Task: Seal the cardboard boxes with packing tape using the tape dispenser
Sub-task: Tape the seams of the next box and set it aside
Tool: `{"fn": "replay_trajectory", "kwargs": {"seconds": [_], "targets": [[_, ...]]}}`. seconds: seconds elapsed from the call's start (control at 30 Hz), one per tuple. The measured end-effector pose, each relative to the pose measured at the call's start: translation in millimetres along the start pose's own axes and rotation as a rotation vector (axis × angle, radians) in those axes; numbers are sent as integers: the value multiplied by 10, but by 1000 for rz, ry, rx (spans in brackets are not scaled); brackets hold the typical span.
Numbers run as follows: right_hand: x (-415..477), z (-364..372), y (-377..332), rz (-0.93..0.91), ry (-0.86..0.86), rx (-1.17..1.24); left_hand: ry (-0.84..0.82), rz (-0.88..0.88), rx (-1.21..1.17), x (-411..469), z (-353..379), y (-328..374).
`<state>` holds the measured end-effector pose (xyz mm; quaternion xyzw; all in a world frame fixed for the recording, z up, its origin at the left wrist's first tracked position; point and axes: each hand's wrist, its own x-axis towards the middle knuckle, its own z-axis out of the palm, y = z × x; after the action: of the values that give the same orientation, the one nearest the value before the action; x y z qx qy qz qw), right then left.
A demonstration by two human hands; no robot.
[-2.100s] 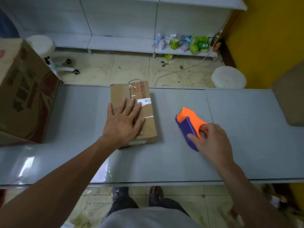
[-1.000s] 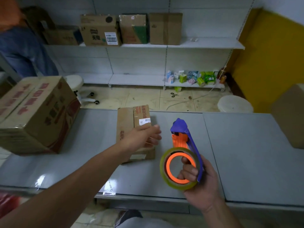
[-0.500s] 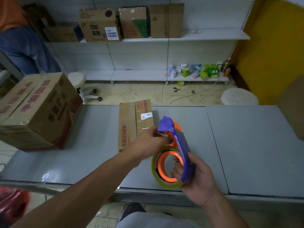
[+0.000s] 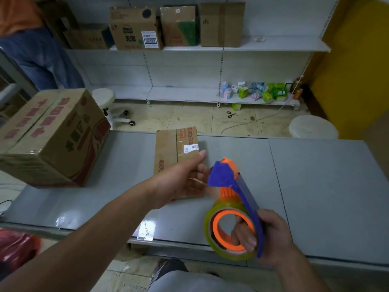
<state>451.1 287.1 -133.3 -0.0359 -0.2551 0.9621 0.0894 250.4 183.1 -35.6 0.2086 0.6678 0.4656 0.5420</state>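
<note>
A grey table (image 4: 315,186) of panels butted side by side spans the near scene, its front edge glossy with reflected light. Beyond it lies a stained beige tiled floor (image 4: 179,119) with scissors (image 4: 231,114) and a white cable (image 4: 252,121) on it. One white round stool (image 4: 103,98) stands far left on castors, another (image 4: 313,127) at right. White metal shelving (image 4: 273,44) lines the far wall, small coloured packets (image 4: 254,91) on its low shelf. The right wall (image 4: 353,60) is yellow
</note>
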Motion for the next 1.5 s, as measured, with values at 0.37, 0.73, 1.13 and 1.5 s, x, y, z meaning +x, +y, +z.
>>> {"fn": "replay_trajectory", "kwargs": {"seconds": [0.37, 0.73, 1.13, 1.5], "targets": [[-33, 88, -121, 142, 65, -420, -47, -34, 95, -129, 0, -42], [18, -253, 81, 22, -284, 154, -174, 17, -84, -130, 88, -176], [133, -229, 123, 22, -267, 170, 264, 119, 347, -12, 264, -159], [48, -364, -56, 91, -264, 41, 167, -156, 8, -38, -31, -192]]}}
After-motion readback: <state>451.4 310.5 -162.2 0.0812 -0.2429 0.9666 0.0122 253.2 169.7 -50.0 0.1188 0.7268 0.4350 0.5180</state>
